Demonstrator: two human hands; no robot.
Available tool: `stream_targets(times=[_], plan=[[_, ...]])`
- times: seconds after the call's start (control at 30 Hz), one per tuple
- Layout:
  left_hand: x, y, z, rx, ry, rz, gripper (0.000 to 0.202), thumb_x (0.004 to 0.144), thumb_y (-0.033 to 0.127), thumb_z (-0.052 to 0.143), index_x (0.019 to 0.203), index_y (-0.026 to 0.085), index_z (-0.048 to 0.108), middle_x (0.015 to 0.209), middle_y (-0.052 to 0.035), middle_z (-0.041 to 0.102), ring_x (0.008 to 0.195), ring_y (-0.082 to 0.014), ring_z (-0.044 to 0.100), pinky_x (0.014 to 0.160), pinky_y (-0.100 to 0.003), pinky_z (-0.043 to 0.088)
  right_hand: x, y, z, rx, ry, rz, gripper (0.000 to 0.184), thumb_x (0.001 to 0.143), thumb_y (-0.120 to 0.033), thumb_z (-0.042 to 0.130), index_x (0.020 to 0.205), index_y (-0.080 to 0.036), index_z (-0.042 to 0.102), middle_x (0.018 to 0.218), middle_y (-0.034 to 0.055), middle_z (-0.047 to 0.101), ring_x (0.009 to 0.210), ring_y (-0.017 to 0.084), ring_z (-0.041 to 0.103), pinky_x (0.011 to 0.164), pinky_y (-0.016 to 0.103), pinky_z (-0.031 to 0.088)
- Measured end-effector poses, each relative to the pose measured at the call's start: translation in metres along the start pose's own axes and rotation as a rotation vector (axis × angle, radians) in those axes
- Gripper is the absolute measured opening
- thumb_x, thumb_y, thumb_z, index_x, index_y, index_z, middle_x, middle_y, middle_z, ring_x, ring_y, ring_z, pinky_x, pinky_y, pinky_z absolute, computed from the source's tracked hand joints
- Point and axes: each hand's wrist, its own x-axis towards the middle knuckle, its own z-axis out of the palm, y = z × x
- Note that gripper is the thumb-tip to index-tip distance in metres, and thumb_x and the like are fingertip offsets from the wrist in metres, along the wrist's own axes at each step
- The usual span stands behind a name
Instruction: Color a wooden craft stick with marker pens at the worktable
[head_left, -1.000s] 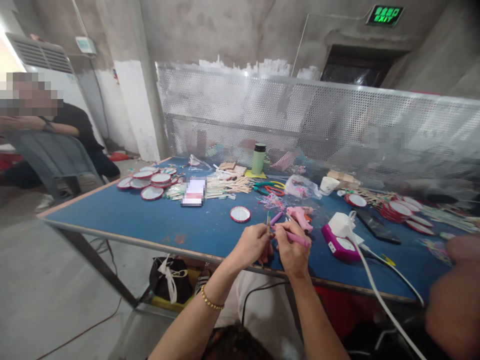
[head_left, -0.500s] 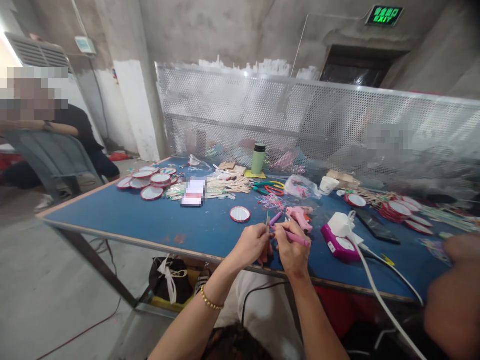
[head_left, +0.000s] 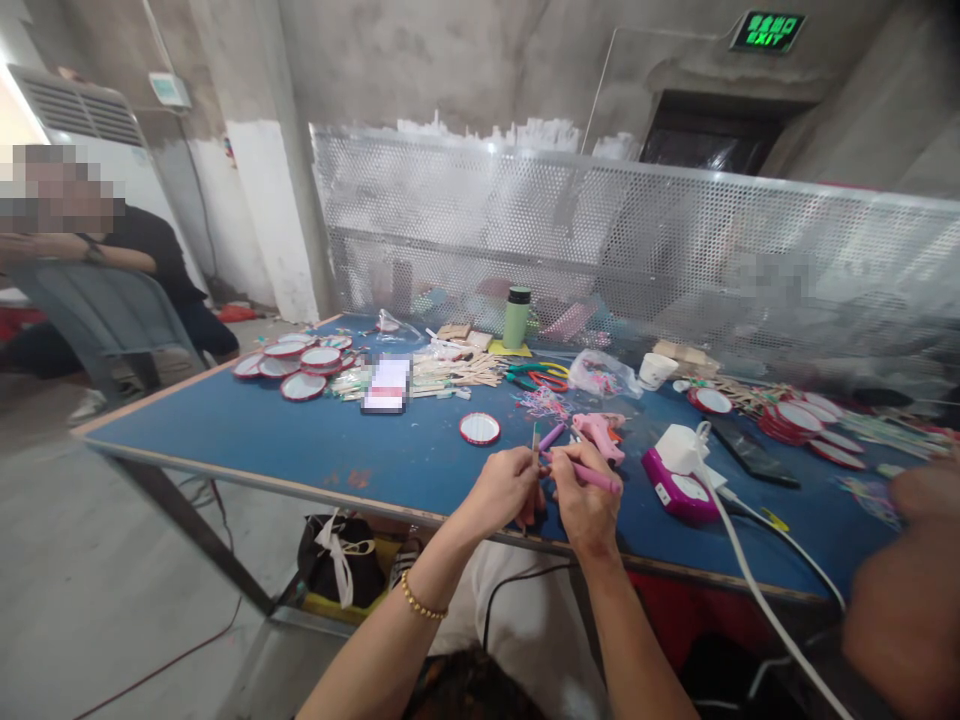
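Observation:
Close to the table's front edge, my left hand [head_left: 511, 488] is closed on a thin upright stick [head_left: 535, 438] with a green tip. My right hand [head_left: 589, 508] grips a pinkish-purple marker [head_left: 600, 479] like a pen, its front end close to the stick. Whether the marker touches the stick I cannot tell, since the fingers hide that spot. Just beyond lie a purple cap-like piece [head_left: 553, 435] and a pink glue gun [head_left: 598, 432]. A red-rimmed round lid [head_left: 480, 429] rests on the blue table [head_left: 420, 470], left of the hands.
Red-rimmed lids [head_left: 304, 386] and wooden sticks [head_left: 472, 370] lie at the back left, beside a phone [head_left: 386, 385]. A green bottle [head_left: 516, 318] stands behind. Rightward are a purple power strip [head_left: 679, 492] with white cables and another person's blurred arm [head_left: 900, 580].
My hands, the stick and the marker stay almost where they were. The seated person at the left has shifted slightly, and the blurred arm at the right has moved a little.

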Motion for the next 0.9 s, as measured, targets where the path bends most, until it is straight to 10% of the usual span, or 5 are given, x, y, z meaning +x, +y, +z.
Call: stream_targets(times=[0.9], plan=[[0.0007, -0.0009, 0.0008, 0.002, 0.007, -0.013, 0.022, 0.085, 0.017, 0.042, 0.065, 0.019, 0.048, 0.047, 0.0032, 0.053, 0.035, -0.0099, 0.049, 0.035, -0.018, 0.038, 0.0009, 0.0001, -0.0002, 0.007, -0.015, 0.001, 0.024, 0.087, -0.029, 0.056, 0.064, -0.021, 0.058, 0.059, -0.0007, 0.063, 0.056, 0.015, 0.056, 0.055, 0.027, 0.043]])
